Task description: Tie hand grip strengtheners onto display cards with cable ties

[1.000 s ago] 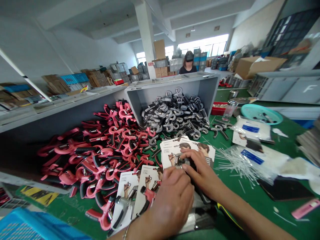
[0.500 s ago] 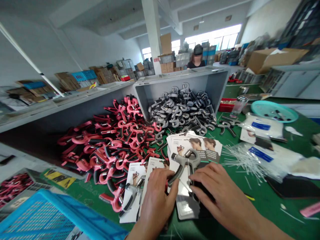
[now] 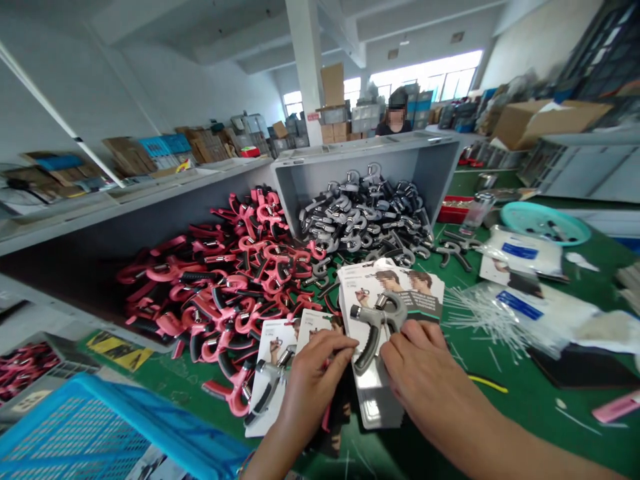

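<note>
The left hand [image 3: 323, 363] has its fingertips drawn together beside the gray hand grip [image 3: 369, 348], though whether they pinch anything cannot be told, while the right hand [image 3: 425, 367] looks closed over the grip's nearer handle. The grip lies on a stack of printed cards [image 3: 351, 283] on the green counter [image 3: 480, 423]. Fastening grip to card seems in hand, calling next for steady holding and a fine pinch.

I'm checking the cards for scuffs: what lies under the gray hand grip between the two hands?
A stack of printed cards lies under the gray grip. The grip and the right hand hide parts of the top card; most of the cards beneath are covered.
</note>
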`<state>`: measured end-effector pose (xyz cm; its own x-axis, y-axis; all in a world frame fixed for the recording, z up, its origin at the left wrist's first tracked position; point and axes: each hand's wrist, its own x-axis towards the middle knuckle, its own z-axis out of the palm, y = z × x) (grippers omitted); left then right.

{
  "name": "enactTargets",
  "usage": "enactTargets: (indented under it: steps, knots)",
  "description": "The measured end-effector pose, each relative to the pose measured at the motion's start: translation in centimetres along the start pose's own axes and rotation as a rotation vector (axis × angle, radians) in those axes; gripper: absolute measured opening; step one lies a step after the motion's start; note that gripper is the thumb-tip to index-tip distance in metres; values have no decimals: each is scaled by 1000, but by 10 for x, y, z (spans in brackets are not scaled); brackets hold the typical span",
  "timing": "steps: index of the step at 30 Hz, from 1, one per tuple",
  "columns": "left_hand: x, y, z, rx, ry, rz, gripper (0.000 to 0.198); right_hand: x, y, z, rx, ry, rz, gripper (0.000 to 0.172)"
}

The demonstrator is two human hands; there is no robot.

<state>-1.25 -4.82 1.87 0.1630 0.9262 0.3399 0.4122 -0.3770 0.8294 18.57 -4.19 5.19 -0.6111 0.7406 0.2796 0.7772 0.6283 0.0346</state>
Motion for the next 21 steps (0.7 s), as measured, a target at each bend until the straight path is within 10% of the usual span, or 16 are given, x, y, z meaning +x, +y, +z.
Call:
enactTargets:
  steps: [5,12,21]
  knots:
    - [9,8,17,125,-59,186,21,9,14,-5,178,3,89,11]
    - [10,-3,22,10,54,-44,14,-2,38,-22,656,-160,76,10]
    - [11,2,26,-172,19,-76,9,-9,40,4,738,110,133,13]
